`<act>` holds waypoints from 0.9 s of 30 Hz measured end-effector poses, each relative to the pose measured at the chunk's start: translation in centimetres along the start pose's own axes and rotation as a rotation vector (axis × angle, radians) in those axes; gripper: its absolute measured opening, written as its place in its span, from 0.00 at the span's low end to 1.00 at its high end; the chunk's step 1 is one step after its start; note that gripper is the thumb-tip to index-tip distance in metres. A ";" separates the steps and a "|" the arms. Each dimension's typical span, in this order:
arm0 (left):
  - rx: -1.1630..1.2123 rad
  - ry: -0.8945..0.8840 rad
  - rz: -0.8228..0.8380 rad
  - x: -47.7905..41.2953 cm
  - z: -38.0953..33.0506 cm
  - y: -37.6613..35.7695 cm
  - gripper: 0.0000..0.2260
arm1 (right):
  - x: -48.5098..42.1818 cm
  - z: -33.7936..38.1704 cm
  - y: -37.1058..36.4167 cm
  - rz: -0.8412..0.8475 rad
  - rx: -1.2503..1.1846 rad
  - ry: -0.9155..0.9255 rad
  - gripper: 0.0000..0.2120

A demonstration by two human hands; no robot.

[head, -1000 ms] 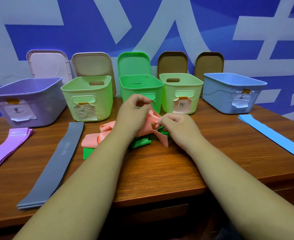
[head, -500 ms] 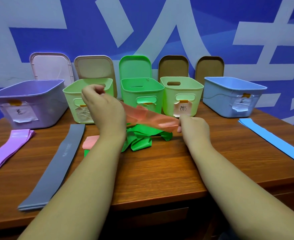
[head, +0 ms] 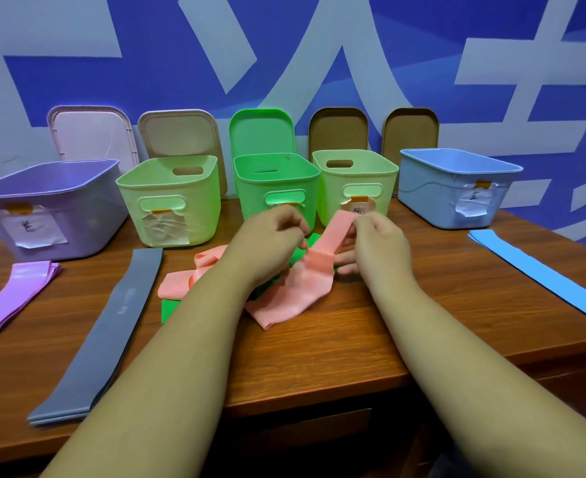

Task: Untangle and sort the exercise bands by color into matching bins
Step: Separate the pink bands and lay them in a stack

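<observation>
The right hand (head: 378, 243) pinches the limp pink band (head: 284, 301); the left hand (head: 271, 232) seems to as well. It looks soft and stretchy, so grip beside the tangle.

Office-like workspace: wooden desk (head: 319, 357) against a blue wall (head: 77, 88) with large white lettering, labelled plastic bins (head: 429, 198) along the far edge.

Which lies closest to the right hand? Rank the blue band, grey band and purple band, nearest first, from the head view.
1. Blue band, on the table to the right of the right hand.
2. Grey band, left of centre.
3. Purple band, far left.
</observation>
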State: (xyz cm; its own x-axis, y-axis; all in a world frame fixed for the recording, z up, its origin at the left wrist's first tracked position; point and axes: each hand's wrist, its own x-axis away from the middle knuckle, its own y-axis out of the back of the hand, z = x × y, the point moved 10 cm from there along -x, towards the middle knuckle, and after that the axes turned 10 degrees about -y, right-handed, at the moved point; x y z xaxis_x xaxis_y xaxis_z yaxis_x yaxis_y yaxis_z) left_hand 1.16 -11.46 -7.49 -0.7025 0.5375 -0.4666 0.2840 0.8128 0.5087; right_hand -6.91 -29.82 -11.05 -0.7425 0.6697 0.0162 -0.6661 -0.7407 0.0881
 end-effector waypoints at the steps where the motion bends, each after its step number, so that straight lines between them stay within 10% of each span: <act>1: -0.086 -0.019 0.058 0.0 0.0 -0.5 0.09 | 0.1 0.3 -0.1 0.009 -0.009 0.021 0.13; 6: -0.330 -0.152 0.245 0.2 -0.5 -2.3 0.10 | 0.9 1.3 0.1 0.030 -0.058 0.083 0.12; 27: 0.044 -0.369 -0.226 -4.1 -11.6 7.1 0.03 | 0.5 1.8 0.4 -0.026 0.077 0.162 0.14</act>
State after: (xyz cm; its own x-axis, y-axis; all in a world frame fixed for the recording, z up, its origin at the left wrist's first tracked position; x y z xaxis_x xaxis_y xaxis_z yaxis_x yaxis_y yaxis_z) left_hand -1.50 -10.46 6.39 -0.4716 0.3830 -0.7943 0.1830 0.9237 0.3367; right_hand -7.46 -29.67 -9.22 -0.7309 0.6664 -0.1474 -0.6825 -0.7125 0.1629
